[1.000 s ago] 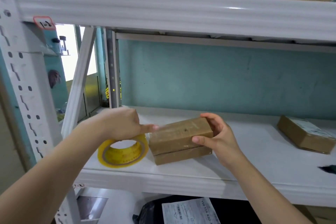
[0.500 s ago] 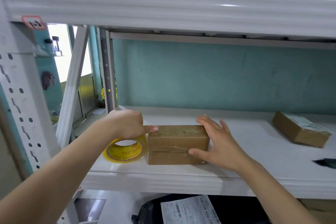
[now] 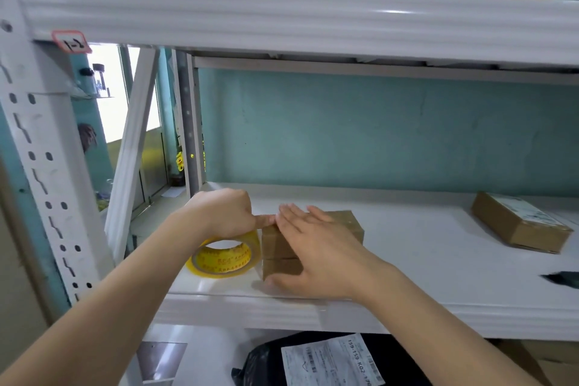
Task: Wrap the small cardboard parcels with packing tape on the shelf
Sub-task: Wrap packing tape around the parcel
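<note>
The right hand (image 3: pixel 316 247) has slid from the parcel's (image 3: pixel 349 224) right end onto its top, fingers flat; the left hand (image 3: pixel 222 213) still grips the tape (image 3: pixel 225 260) beside it.

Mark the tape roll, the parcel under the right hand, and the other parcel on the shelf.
tape roll (image 3: pixel 225 258), head view, printed inner core wall.
parcel under the right hand (image 3: pixel 277 249), head view, bare front face.
other parcel (image 3: pixel 526 213), head view, top face.
</note>
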A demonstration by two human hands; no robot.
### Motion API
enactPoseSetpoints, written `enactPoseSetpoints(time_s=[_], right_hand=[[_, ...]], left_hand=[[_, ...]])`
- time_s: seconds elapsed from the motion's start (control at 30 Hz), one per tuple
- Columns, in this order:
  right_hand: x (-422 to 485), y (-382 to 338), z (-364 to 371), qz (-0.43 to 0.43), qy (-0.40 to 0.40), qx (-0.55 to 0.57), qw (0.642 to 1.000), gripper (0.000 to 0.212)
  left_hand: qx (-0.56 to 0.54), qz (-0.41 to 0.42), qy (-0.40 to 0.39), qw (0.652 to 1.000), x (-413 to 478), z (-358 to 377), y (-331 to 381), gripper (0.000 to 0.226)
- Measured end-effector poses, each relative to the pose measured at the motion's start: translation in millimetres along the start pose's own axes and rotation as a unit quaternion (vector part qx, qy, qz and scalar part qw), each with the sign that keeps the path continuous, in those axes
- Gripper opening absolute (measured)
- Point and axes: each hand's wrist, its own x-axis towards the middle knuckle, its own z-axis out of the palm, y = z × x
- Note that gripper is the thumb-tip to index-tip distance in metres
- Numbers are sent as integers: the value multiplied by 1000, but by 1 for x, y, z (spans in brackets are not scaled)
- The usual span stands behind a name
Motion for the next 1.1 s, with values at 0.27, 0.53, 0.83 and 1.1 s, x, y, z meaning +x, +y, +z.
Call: enactPoseSetpoints(time_s=[0.27,0.53,0.83,1.1], right_hand=[[11,12,7,39,11,59,997,74],[8,39,14,4,27,61,998,60],[-15,77,15,21,26,98,995,67],[-40,98,13,39,63,135,988,56]], left_hand=[[-453,8,-42,891,-6,6,-32,46],[-382,-30,-32,923,-13,8,-32,56],[-307,-8,-39,951,-10,-2,-4,56],[-102,43,67,992,15,13,20,51]])
